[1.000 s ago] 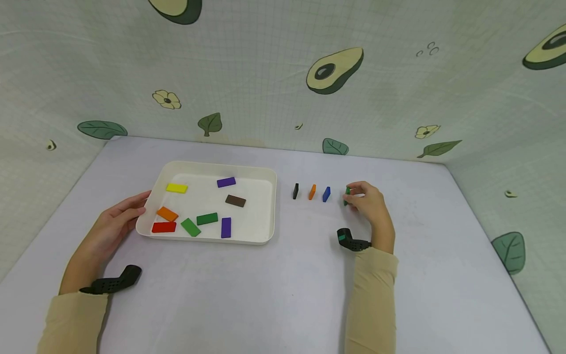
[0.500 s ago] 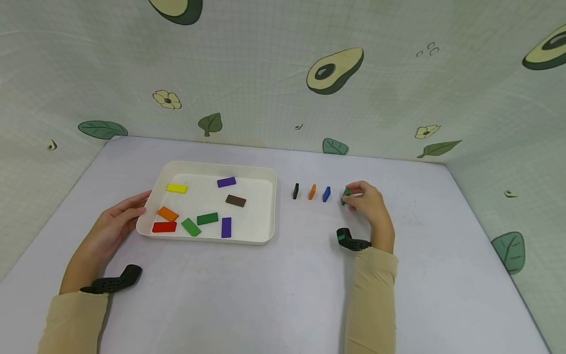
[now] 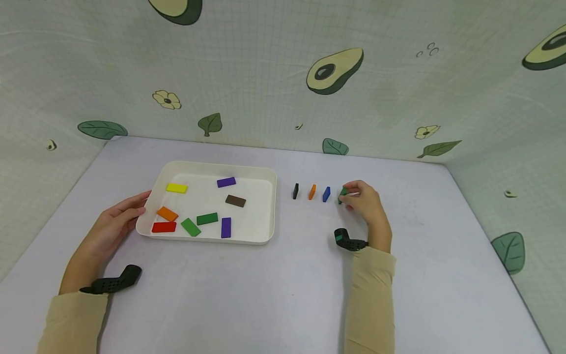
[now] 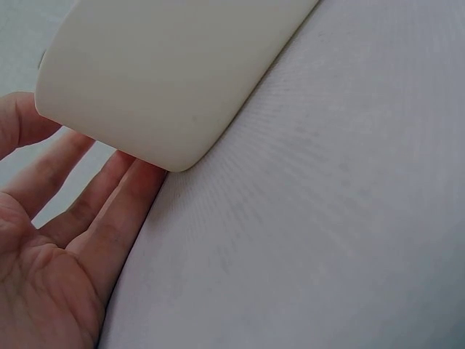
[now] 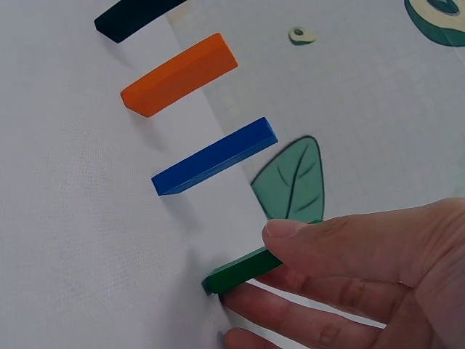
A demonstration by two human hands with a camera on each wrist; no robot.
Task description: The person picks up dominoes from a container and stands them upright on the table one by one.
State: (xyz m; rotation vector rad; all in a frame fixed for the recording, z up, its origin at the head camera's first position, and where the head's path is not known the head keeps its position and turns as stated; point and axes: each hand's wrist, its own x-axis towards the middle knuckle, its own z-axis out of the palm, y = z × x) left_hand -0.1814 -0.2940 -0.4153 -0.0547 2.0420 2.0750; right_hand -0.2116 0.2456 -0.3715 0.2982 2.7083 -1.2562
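My right hand pinches a green domino between thumb and fingers, on end at the table surface. To its left, a blue domino, an orange domino and a black domino stand upright in a spaced row. The green one is apart from the blue one. At the left end of a white tray, my left hand touches the outer wall with fairly straight fingers. In the left wrist view, the fingertips are partly hidden by the tray.
Inside the tray lie several loose dominoes, among them a yellow domino, a brown domino and a red domino. The white table meets a patterned cloth backdrop at its far edge.
My right hand has shifted slightly left with the green domino, narrowing its gap to the blue one. The left hand, the tray and the other standing dominoes have stayed put.
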